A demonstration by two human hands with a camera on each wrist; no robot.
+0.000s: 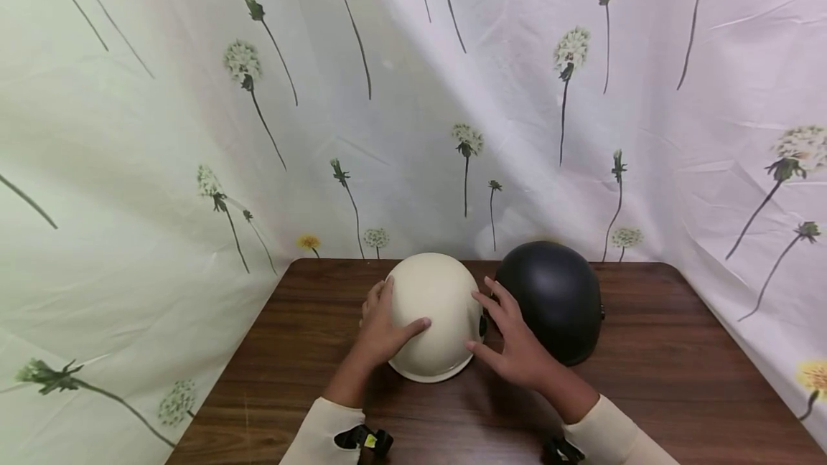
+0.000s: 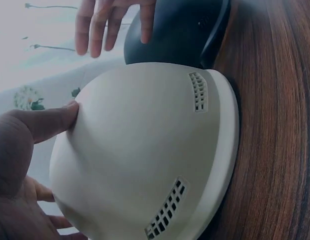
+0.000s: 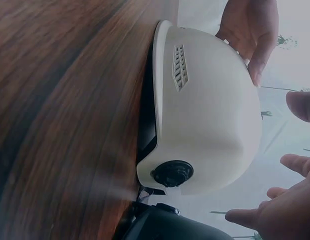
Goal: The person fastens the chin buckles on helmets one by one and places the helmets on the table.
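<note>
Where left hand (image 1: 381, 334) rests spread on cream helmet (image 1: 439, 300), right hand (image 1: 517, 346), spread but apart, best steadies opposite side.

I have the first helmet (image 1: 439, 293) just right of the fingers of the left hand (image 1: 381, 337), which rest on its left side. The right hand (image 1: 517, 346) hangs apart, its fingers just right of that helmet. Right of those fingers I see the second helmet (image 1: 562, 300), just beside the first. Both sit on the table (image 1: 659, 386) beneath the fingers; beyond the fingertips, cloth (image 1: 413, 92) hangs behind it.
</note>
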